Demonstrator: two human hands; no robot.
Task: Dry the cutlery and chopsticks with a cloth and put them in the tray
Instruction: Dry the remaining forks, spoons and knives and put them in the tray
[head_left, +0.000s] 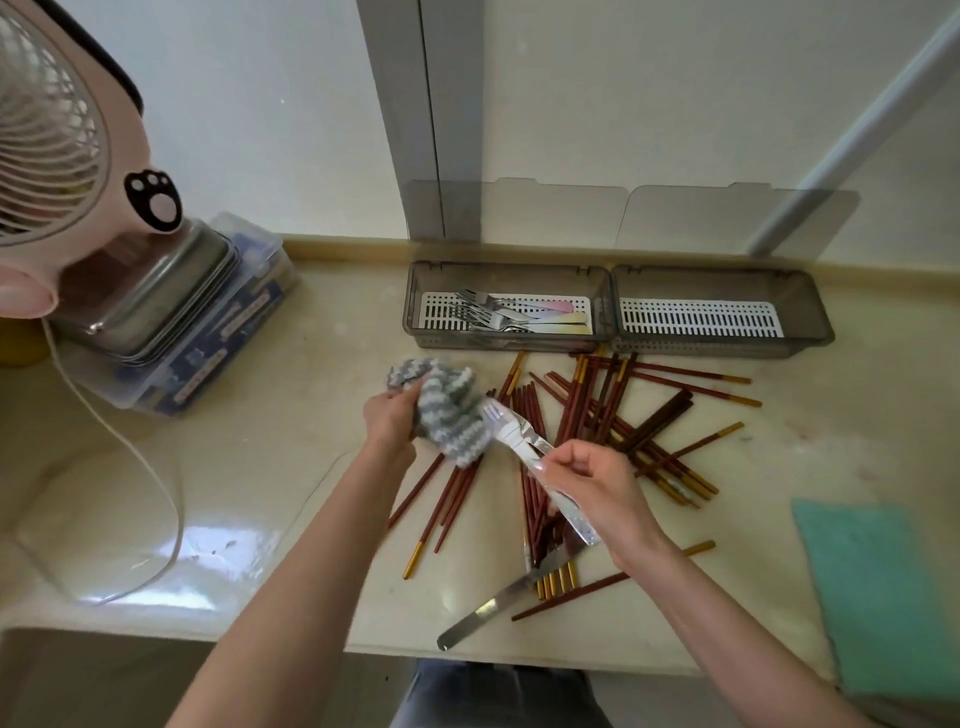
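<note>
Left hand (390, 415) bunches grey-white striped knitted cloth (448, 410); right hand (587, 480) pinches shiny steel fork (524, 441) by its handle, tines at cloth. Advise wrapping tines fully, then wiping. Grey plastic tray (415, 306) sits beyond.

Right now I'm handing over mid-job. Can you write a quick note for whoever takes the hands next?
Left hand grips the striped cloth; right hand pinches a fork by its handle, tines at the cloth.
Done: several forks lie in the left tray.
Left: this fork, the knife and all the chopsticks on the counter.
</note>
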